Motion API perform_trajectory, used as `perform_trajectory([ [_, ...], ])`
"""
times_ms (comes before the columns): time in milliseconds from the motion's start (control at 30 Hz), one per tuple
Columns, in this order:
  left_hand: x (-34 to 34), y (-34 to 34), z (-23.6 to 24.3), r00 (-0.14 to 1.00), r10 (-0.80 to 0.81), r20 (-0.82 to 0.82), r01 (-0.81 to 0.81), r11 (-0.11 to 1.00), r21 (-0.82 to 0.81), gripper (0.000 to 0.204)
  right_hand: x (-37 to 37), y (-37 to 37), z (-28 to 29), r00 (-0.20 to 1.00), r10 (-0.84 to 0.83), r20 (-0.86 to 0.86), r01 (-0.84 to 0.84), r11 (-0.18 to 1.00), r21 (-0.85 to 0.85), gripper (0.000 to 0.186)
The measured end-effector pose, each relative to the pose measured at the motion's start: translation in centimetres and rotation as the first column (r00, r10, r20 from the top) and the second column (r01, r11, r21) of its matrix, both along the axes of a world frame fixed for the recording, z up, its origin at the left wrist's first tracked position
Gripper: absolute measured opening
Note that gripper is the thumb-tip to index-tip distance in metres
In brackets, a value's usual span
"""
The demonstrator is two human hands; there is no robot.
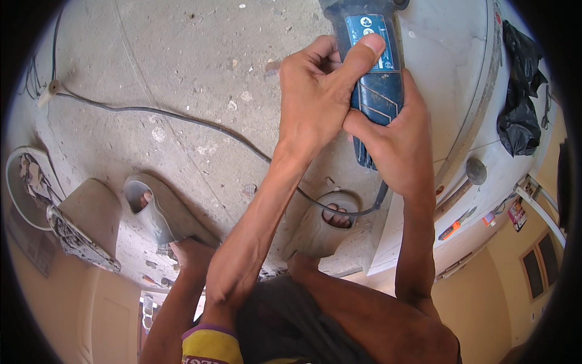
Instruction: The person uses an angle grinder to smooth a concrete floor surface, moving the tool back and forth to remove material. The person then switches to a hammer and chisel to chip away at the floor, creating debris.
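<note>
Building site, debris-flecked concrete floor (200,73)

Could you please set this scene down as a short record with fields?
Left hand: gripping the blue and black corded power tool, thumb on its label; left hand
Right hand: wrapped around the tool's narrower blue end; right hand
Cord: thin dark cable, running from the tool leftward across the rough grey concrete floor
Footwear: two grey open-toed slip-on sandals, worn
Far left: grey tapered container
Right side: crumpled black plastic bag; round-headed mallet
</note>
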State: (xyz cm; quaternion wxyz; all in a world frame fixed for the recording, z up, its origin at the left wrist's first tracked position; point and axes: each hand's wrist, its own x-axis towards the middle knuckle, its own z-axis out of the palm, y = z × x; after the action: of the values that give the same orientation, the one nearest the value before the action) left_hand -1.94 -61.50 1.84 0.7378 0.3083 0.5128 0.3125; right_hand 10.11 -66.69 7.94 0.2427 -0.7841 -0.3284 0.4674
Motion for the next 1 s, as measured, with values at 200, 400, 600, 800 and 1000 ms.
perform_trajectory([
  [200, 0.3, -0.1, -0.5, 0.999, 0.045, -0.003, -0.045, 0.999, 0.016, 0.054, 0.1, 0.0, -0.4, 0.999, -0.020, -0.047, 0.020, 1.000, 0.000, 0.056],
  [400, 0.0, -0.2, -0.7, 0.999, 0.007, -0.033, -0.007, 1.000, -0.001, 0.054, 0.0, -0.2, -0.6, 0.999, -0.020, -0.046, 0.019, 1.000, -0.010, 0.058],
  [600, -0.4, -0.2, -0.8, 0.998, -0.037, -0.051, 0.038, 0.999, 0.019, 0.058, 0.1, -0.2, -0.4, 1.000, 0.004, -0.009, -0.004, 0.999, -0.034, 0.060],
  [800, -0.3, -0.3, -1.1, 0.997, -0.027, -0.071, 0.030, 0.999, 0.041, 0.058, 0.1, -0.4, -0.9, 1.000, 0.013, 0.005, -0.013, 1.000, -0.010, 0.063],
  [1000, -0.4, -0.4, -1.1, 0.995, -0.055, -0.083, 0.059, 0.997, 0.044, 0.059, 0.3, -0.6, -1.0, 1.000, 0.022, 0.019, -0.022, 1.000, -0.018, 0.064],
])
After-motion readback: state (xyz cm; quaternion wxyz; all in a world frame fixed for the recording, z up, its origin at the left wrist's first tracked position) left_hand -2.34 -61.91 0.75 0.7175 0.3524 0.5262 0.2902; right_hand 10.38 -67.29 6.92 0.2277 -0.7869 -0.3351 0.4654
